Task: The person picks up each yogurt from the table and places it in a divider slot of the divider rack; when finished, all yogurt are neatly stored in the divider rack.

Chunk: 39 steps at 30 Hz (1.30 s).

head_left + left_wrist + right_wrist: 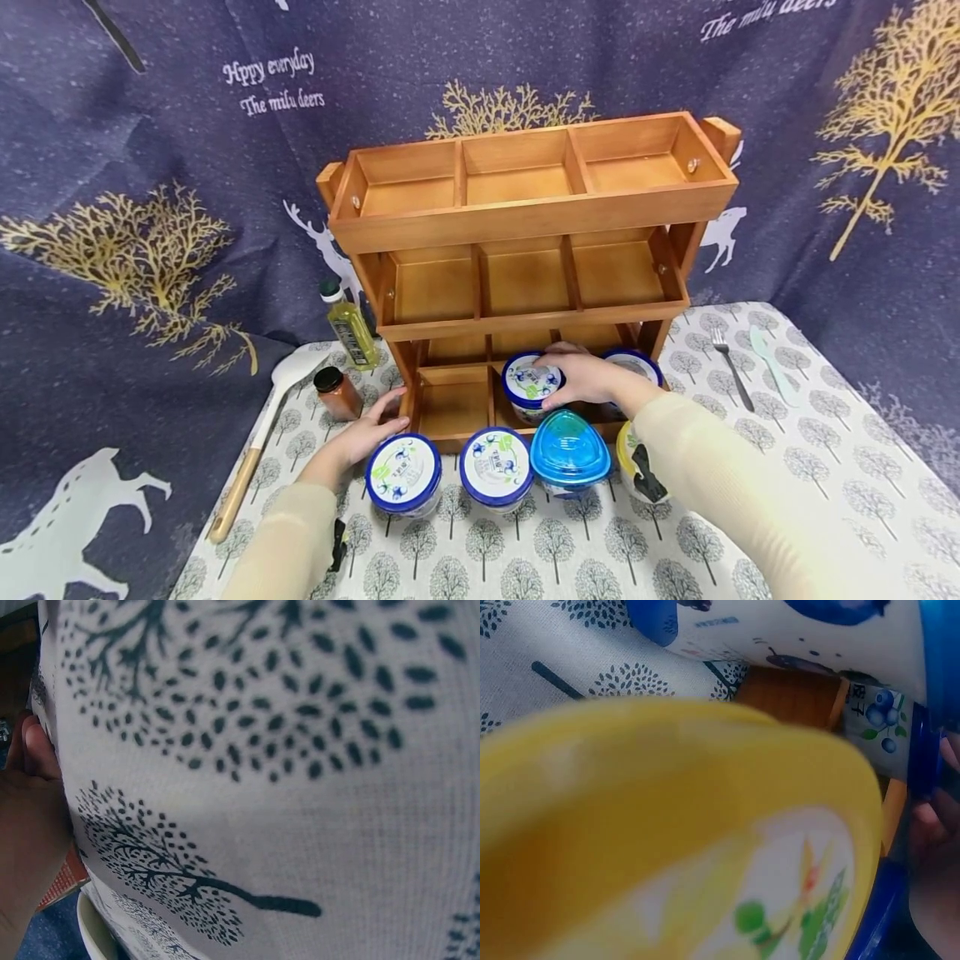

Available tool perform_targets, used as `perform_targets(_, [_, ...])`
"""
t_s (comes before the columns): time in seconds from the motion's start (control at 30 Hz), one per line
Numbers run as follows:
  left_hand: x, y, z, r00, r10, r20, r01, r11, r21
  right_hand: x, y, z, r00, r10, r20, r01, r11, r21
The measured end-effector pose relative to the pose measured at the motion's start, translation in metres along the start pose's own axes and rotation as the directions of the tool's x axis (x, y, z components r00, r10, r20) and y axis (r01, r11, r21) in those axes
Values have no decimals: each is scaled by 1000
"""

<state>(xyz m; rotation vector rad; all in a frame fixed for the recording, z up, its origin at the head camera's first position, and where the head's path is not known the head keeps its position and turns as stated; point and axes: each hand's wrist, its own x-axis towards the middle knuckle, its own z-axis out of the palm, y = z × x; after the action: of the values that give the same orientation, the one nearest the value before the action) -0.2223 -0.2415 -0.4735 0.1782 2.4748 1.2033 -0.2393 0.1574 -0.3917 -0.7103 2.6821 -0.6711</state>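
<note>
My right hand (pixel 576 375) grips a round blue-lidded tub (pixel 531 377) by its lid, over the middle compartment of the shelf's lowest tier. In the right wrist view that tub (pixel 885 724), with blueberries printed on its side, has my fingertips (pixel 930 817) at its blue lid. My left hand (pixel 369 437) rests its fingers against the left side of the wooden three-tier shelf (pixel 450 232), by the lowest tier. Another blue-lidded tub (pixel 633 364) sits in the right compartment, partly hidden by my right arm.
In front of the shelf stand two blue-lidded tubs (pixel 405 472) (pixel 496 467), a blue-lidded triangular tub (pixel 570 450) and a yellow-lidded tub (pixel 628 454). A red jar (pixel 339 395), oil bottle (pixel 352 333) and white spatula (pixel 288 372) lie left; a fork (pixel 731 367) and light-green knife (pixel 772 364) lie right.
</note>
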Motion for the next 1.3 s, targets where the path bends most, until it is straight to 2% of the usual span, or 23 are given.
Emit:
perform_targets(0.27, [-1,4,-1,1000,13,0,-13,1000,-14,-8,5,-12,999,10,-32,-11,1000,-26])
perform_targets(0.53, [-1,3,-1,1000,3,1,-3,1000,-17,-31,9,-19,999,22,-43,-26,996,-87])
perform_targets(0.63, [-3,5,-1,1000,6,-2,-6,1000,-7,-43,13,-20,998,-17,-59,11,995,-104])
perform_targets(0.83, [-3,6,-2,1000,6,2,-6,1000,-3,-65,23,-27,992,-78,-96,70,994,-84])
perform_targets(1.3, [0,3,-1,999,-18,38,19,999,-28,-100,33,-37,990,-80,-116,76,996,-47])
